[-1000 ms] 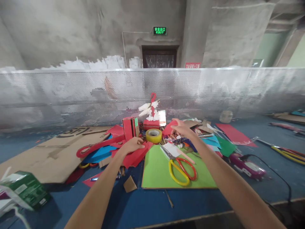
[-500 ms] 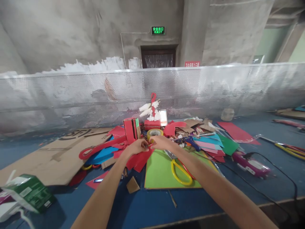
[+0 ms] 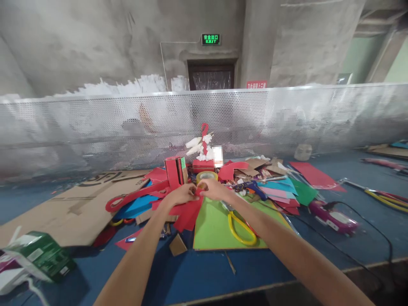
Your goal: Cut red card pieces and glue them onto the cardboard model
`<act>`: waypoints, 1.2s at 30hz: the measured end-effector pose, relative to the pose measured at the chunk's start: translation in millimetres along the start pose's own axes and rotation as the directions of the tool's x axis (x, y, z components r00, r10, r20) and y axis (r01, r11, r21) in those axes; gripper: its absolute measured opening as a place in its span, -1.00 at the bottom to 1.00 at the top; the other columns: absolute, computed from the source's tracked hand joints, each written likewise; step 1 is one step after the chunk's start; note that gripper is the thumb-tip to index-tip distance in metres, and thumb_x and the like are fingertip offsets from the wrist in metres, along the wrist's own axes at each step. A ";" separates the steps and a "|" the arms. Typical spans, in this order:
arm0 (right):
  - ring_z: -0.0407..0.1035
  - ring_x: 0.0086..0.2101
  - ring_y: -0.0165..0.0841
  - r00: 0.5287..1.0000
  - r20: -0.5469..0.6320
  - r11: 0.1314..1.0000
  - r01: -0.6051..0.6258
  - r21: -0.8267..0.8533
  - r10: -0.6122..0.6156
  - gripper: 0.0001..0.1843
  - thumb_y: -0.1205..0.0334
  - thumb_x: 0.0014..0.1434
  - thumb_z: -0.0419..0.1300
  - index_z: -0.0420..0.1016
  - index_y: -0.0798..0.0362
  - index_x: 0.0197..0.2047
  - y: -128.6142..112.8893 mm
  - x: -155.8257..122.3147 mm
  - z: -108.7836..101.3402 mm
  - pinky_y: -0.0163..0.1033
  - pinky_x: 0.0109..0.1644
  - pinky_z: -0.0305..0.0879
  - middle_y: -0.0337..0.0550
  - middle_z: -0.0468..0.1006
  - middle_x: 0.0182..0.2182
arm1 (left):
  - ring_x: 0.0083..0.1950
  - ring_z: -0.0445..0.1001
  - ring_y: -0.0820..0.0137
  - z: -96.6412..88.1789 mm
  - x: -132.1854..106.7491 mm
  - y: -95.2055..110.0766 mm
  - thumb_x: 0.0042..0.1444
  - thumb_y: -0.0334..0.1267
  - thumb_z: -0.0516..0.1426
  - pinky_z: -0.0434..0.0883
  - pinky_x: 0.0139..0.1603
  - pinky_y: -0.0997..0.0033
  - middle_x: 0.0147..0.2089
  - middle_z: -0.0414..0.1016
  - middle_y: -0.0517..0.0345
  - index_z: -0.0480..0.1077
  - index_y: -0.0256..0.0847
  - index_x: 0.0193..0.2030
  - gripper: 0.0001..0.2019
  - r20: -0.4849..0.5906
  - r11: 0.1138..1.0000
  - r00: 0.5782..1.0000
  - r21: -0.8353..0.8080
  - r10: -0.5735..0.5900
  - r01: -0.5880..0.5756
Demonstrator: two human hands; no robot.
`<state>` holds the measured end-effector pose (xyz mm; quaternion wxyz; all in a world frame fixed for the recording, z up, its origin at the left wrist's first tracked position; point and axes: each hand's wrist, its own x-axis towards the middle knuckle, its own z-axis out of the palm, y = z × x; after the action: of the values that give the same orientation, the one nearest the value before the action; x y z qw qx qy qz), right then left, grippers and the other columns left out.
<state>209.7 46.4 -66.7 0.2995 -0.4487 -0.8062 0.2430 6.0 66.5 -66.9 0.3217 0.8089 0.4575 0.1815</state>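
My left hand (image 3: pixel 183 194) and my right hand (image 3: pixel 212 189) meet over the middle of the table, fingertips nearly touching. Both are closed in a pinch on a piece of red paper (image 3: pixel 199 192), mostly hidden by the fingers. Below them lie more red sheets (image 3: pixel 188 215), overlapping a green board (image 3: pixel 210 231). Just behind the fingers sits a roll of yellow tape (image 3: pixel 206 176). Scissors with yellow and red handles (image 3: pixel 242 231) rest on the green board, partly under my right forearm.
A red-covered box (image 3: pixel 174 170) and a red base with white flowers (image 3: pixel 204 165) stand behind. Left are a cardboard sheet (image 3: pixel 73 208) and a green box (image 3: pixel 41 257). To the right lie a blue glue gun (image 3: pixel 256 190), coloured paper (image 3: pixel 280 187) and a corded purple tool (image 3: pixel 333 219).
My hands have drawn slightly closer together, and the right fingers have shifted a little left. The red paper between them is still held. The view has moved very slightly.
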 end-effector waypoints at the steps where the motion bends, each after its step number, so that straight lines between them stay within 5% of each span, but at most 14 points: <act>1: 0.46 -0.44 -0.39 1.000 -0.016 0.999 -0.013 0.044 0.014 -0.73 0.35 0.12 0.27 0.55 0.10 -0.07 2.0 -0.4 -2.8 -0.36 -0.40 0.30 -0.18 0.58 -0.35 | -0.31 0.46 0.29 -3.0 -1.9 0.8 -0.08 0.00 0.28 0.32 -0.32 0.38 -0.33 0.52 0.15 0.45 -0.22 -0.21 -0.62 0.017 1.000 1.000 -0.024 0.014 -0.014; 6: 0.49 -0.48 -0.43 0.997 -0.068 0.968 -0.015 0.249 0.033 -0.88 0.31 0.21 0.18 0.52 0.11 -0.21 10.5 -15.6 -17.3 -0.35 -0.40 0.45 -0.19 0.59 -0.37 | -0.31 0.44 0.32 -11.2 -8.1 9.3 0.01 0.14 0.25 0.31 -0.25 0.37 -0.37 0.51 0.14 0.45 -0.24 -0.35 -0.59 0.030 0.991 0.997 -0.114 0.068 -0.065; 14: 0.60 -0.34 -0.28 0.987 -0.119 0.837 -0.026 0.546 0.108 -0.73 0.18 0.13 0.35 0.49 0.10 -0.14 20.5 -41.0 -13.8 -0.29 -0.39 0.56 -0.14 0.63 -0.35 | -0.37 0.34 0.41 0.1 -10.6 37.2 0.03 0.13 0.28 0.24 -0.32 0.41 -0.39 0.42 0.23 0.46 -0.25 -0.30 -0.58 -0.003 0.980 0.990 -0.142 0.144 -0.143; 19: 0.63 -0.33 -0.24 0.985 -0.108 0.830 -0.052 0.556 0.134 -0.78 0.19 0.18 0.32 0.46 0.10 -0.14 24.9 -43.0 -15.3 -0.35 -0.48 0.51 -0.14 0.61 -0.36 | -0.37 0.29 0.40 4.2 -7.5 35.6 0.10 0.09 0.22 0.21 -0.32 0.40 -0.41 0.35 0.23 0.45 -0.27 -0.34 -0.61 0.034 0.987 0.988 -0.069 0.147 -0.145; 26: 0.48 -0.51 -0.45 0.986 -0.136 0.859 -0.013 0.511 0.095 -0.75 0.17 0.20 0.31 0.51 0.08 -0.07 25.4 -46.9 -14.3 -0.31 -0.41 0.57 -0.28 0.51 -0.40 | -0.36 0.27 0.40 11.3 -2.9 36.5 0.01 0.08 0.28 0.20 -0.32 0.40 -0.40 0.32 0.25 0.41 -0.26 -0.34 -0.61 -0.001 0.983 0.985 -0.071 0.172 -0.171; 30: 0.51 -0.51 -0.48 0.986 -0.158 0.874 0.032 0.485 0.052 -0.75 0.17 0.25 0.25 0.47 0.02 -0.01 24.0 -49.8 -10.8 -0.32 -0.41 0.55 -0.20 0.57 -0.18 | -0.40 0.19 0.44 11.7 -4.5 37.5 0.05 0.08 0.26 0.15 -0.36 0.41 -0.44 0.22 0.30 0.35 -0.22 -0.39 -0.62 0.068 0.976 0.975 -0.060 0.211 -0.208; 36: 0.57 -0.42 -0.37 0.982 -0.187 0.889 0.053 0.455 0.037 -0.85 0.17 0.24 0.22 0.50 0.07 -0.18 23.0 -49.2 -8.6 -0.30 -0.41 0.55 -0.12 0.55 -0.17 | -0.41 0.19 0.44 8.0 -9.1 41.0 0.14 0.07 0.19 0.18 -0.35 0.41 -0.46 0.20 0.29 0.26 -0.20 -0.46 -0.61 0.199 0.968 0.948 -0.016 0.249 -0.251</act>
<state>249.6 15.7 -88.9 0.4735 -0.3832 -0.6956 0.3810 31.6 40.5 -44.5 0.3363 0.8759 0.3178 0.1367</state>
